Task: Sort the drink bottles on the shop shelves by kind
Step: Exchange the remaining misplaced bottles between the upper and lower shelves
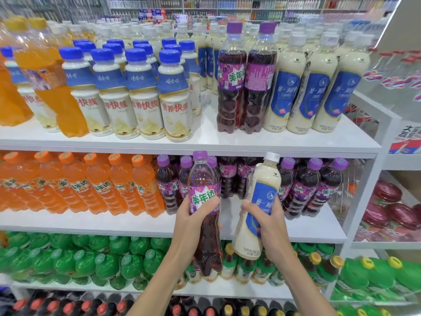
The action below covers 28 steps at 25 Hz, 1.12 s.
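My left hand [193, 215] grips a purple grape soda bottle [205, 190] around its label, held upright in front of the second shelf. My right hand [266, 215] grips a cream milk-tea bottle [264, 179] with a blue label and white cap, tilted slightly right. Behind them stand purple grape sodas [312, 185] on the second shelf, with a gap between the two groups. On the top shelf, two purple sodas [246, 76] stand between white blue-capped milk drinks [145, 92] and cream milk-tea bottles [319, 87].
Orange sodas [79, 183] fill the second shelf's left; two large orange bottles [41, 71] stand at the top left. Green bottles [91, 261] and tea bottles [250, 267] fill the third shelf. Dark red-capped bottles [68, 306] sit lowest. A side rack [387, 208] holds red-lidded goods.
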Tool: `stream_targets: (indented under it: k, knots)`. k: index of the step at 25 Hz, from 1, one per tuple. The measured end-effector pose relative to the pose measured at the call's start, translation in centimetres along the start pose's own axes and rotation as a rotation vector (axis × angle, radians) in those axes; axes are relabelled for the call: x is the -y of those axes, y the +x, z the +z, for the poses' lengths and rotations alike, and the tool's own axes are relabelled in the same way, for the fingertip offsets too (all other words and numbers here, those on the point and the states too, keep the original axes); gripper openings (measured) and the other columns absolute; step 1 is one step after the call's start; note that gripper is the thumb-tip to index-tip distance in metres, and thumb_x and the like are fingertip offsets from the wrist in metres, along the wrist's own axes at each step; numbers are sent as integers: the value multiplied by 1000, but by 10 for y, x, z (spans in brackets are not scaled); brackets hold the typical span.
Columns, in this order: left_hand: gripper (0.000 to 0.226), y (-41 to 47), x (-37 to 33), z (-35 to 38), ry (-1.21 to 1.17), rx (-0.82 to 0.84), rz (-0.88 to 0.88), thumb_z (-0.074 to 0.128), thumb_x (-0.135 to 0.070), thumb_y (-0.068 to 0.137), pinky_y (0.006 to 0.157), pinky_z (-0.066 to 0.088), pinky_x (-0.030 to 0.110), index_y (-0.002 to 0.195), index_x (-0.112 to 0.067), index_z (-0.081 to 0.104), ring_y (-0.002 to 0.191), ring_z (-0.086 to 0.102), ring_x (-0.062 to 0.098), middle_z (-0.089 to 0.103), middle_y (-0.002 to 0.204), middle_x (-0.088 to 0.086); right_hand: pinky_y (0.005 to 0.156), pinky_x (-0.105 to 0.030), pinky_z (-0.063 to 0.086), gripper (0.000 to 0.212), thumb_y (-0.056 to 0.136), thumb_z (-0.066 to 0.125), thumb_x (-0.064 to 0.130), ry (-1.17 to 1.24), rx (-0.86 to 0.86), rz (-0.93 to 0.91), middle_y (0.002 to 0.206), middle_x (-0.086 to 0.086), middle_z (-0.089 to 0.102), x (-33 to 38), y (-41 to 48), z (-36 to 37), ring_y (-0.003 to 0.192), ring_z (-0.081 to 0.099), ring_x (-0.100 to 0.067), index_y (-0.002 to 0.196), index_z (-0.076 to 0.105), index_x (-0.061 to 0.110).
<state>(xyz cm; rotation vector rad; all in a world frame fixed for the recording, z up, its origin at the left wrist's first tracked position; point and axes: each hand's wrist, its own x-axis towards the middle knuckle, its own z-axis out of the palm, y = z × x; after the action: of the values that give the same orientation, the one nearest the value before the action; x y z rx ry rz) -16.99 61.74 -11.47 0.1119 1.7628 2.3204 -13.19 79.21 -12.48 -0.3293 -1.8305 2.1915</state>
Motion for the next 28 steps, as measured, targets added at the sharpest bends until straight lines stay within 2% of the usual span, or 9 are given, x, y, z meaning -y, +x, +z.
stream_targets:
  k: [3, 6, 9, 12, 15, 18, 21, 26, 28]
  knots:
    - [43, 8, 11, 7, 12, 19, 12, 78, -35, 80, 65, 56, 42, 116, -17, 65, 70, 67, 33, 69, 89, 16, 75, -48, 60, 57, 69, 81, 41, 1, -16, 9, 101, -23, 68, 4, -6, -9, 84, 71, -33, 117, 59, 19]
    - [46, 17, 22, 16, 104, 34, 61, 82, -37, 85, 83, 58, 35, 124, -24, 62, 96, 72, 24, 74, 106, 3, 80, -56, 58, 58, 69, 82, 42, -29, -41, 9, 103, -23, 68, 3, -8, -18, 91, 70, -42, 118, 60, 21]
    - [43, 30, 33, 27, 236, 53, 150, 82, -30, 88, 92, 56, 30, 125, -28, 60, 106, 70, 13, 73, 112, -8, 80, -50, 61, 52, 76, 79, 33, -41, -53, -9, 104, -11, 73, 7, -8, -28, 93, 73, -31, 124, 59, 23]
    - [47, 43, 48, 35, 310, -6, 178, 84, -33, 86, 99, 56, 40, 127, -29, 63, 110, 69, 8, 73, 117, -12, 78, -43, 61, 49, 80, 79, 29, -49, -58, -28, 103, -8, 73, 11, -7, -33, 92, 73, -27, 124, 59, 21]
    - [42, 51, 67, 39, 353, -92, 216, 91, -35, 77, 97, 57, 44, 114, -34, 70, 107, 69, 11, 73, 111, -12, 73, -36, 61, 38, 90, 77, 15, -35, -52, -22, 102, -9, 73, 12, -3, -37, 89, 73, -25, 123, 58, 19]
    - [42, 52, 76, 47, 449, -136, 275, 93, -36, 73, 91, 57, 42, 109, -32, 73, 100, 69, 10, 74, 103, -14, 69, -29, 59, 38, 90, 74, 10, -30, -34, -12, 101, -8, 73, 13, 0, -42, 86, 74, -22, 123, 58, 20]
    - [41, 56, 76, 54, 460, -159, 280, 91, -29, 76, 88, 58, 35, 112, -28, 73, 95, 71, 5, 77, 101, -16, 66, -25, 57, 41, 88, 78, 11, -20, -24, -12, 96, -4, 74, 13, 1, -46, 82, 73, -18, 122, 58, 20]
    - [57, 65, 87, 55, 569, -238, 275, 85, -48, 79, 94, 57, 43, 129, -28, 65, 108, 68, 11, 73, 116, -14, 66, -22, 55, 45, 83, 83, 14, -19, -22, -6, 91, 1, 74, 12, 2, -51, 80, 72, -14, 121, 58, 19]
    - [55, 62, 93, 58, 595, -238, 291, 84, -44, 80, 94, 57, 43, 129, -32, 62, 108, 68, 12, 71, 115, -15, 68, -23, 56, 44, 85, 82, 13, -28, -17, 1, 93, 1, 75, 11, 3, -51, 83, 73, -15, 121, 58, 19]
